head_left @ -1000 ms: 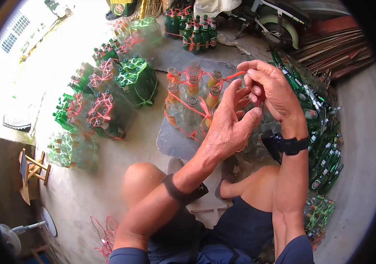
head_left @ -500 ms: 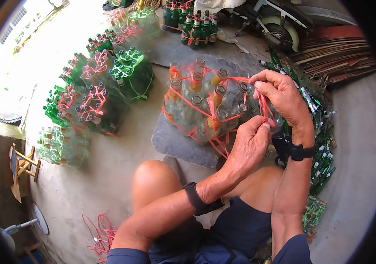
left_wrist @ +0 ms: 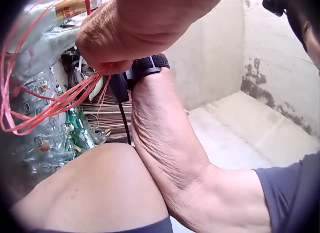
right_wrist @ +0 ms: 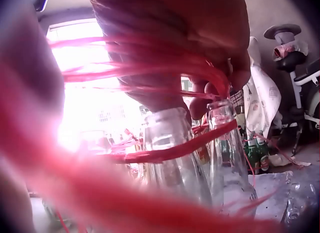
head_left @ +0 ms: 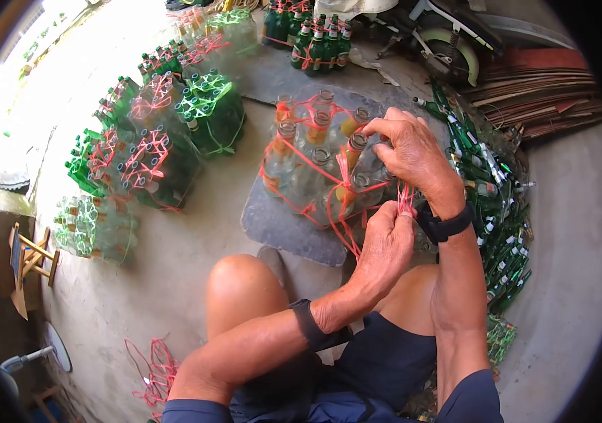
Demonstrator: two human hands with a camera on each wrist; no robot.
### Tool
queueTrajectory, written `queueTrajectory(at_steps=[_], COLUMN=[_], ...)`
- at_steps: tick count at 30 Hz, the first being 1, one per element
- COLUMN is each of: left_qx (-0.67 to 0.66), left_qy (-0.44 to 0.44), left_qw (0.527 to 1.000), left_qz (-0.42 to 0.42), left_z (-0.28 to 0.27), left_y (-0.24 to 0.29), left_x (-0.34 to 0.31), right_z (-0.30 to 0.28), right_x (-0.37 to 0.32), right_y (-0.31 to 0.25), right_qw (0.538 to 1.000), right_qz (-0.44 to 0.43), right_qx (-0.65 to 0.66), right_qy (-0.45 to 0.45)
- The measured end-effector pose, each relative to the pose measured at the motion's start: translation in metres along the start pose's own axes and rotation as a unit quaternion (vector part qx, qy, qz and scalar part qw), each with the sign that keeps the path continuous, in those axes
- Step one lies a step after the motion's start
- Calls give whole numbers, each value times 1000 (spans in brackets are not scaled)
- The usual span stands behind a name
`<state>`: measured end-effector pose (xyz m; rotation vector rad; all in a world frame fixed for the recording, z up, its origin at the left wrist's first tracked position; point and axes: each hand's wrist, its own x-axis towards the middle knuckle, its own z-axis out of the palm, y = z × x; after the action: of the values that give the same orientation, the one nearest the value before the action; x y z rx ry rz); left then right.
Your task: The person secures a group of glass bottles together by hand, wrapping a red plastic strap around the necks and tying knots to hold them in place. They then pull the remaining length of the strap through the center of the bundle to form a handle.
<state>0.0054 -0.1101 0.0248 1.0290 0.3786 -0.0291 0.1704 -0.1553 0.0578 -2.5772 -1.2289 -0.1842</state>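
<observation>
A cluster of clear glass bottles point(head_left: 313, 171), bound with red string point(head_left: 343, 185), stands on a grey slab point(head_left: 273, 227) in front of my knees. My left hand point(head_left: 394, 213) is at the cluster's near right corner and grips a bunch of the string's loose strands point(head_left: 406, 199). Just above it, my right hand point(head_left: 384, 135) curls over the bottle necks on the right side and pinches the string there. In the right wrist view taut red string point(right_wrist: 175, 149) crosses two bottle necks point(right_wrist: 167, 138) under my fingers point(right_wrist: 200, 105). The left wrist view shows red strands point(left_wrist: 47, 106) fanning out below my right hand point(left_wrist: 107, 40).
Tied bundles of green and clear bottles point(head_left: 153, 144) crowd the floor at left. Another bundle point(head_left: 315, 42) stands at the back. Loose green bottles point(head_left: 488, 197) are heaped at right, beside stacked boards point(head_left: 548, 92). Spare red string point(head_left: 151, 370) lies by my left thigh.
My right hand has come down from a raised pull onto the bottle necks. My left hand has dropped toward my knees, still holding the string.
</observation>
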Motion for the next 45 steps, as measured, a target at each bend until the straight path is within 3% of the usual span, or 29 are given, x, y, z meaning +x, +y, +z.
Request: queueTrajectory(at_steps=[6, 15, 17, 18, 21, 23, 26, 31, 33, 38, 40, 42, 45], left_qx=[-5, -8, 7, -1, -7, -6, 17, 64, 70, 96, 174, 205, 229], left_qy=[-8, 5, 7, 5, -4, -10, -21, -37, -42, -80, -96, -120, -174], left_qw=[1000, 1000, 1000, 1000, 999, 998, 998, 984, 981, 970, 923, 915, 885], left_qz=[-6, 1, 9, 15, 44, 68, 55, 159, 178, 210, 330, 327, 365], left_z=[-1, -3, -3, -3, -1, -1, -1, 4, 6, 8, 9, 6, 6], left_y=[-2, 1, 0, -1, -4, -4, 12, 16, 17, 26, 27, 31, 36], left_x=[0, 7, 9, 10, 12, 10, 2, -2, -2, -10, -10, -14, -22], right_z=[5, -4, -9, -7, 0, 1, 3, 3, 3, -3, 0, 2, 5], right_x=[10, 10, 12, 12, 13, 15, 14, 13, 10, 15, 17, 18, 17], right_y=[1, 9, 5, 5, 7, 14, 34, 41, 37, 33, 37, 38, 34], right_qw=[998, 998, 986, 986, 967, 946, 919, 903, 898, 891, 879, 914, 917], right_qz=[-18, -40, -7, -8, 22, 96, 158, 204, 133, 145, 169, 183, 174], right_qx=[-52, 42, 162, 162, 251, 295, 341, 369, 414, 425, 441, 361, 360], right_qy=[-26, -23, -40, -40, 24, 95, 117, 83, 70, 67, 68, 33, 16])
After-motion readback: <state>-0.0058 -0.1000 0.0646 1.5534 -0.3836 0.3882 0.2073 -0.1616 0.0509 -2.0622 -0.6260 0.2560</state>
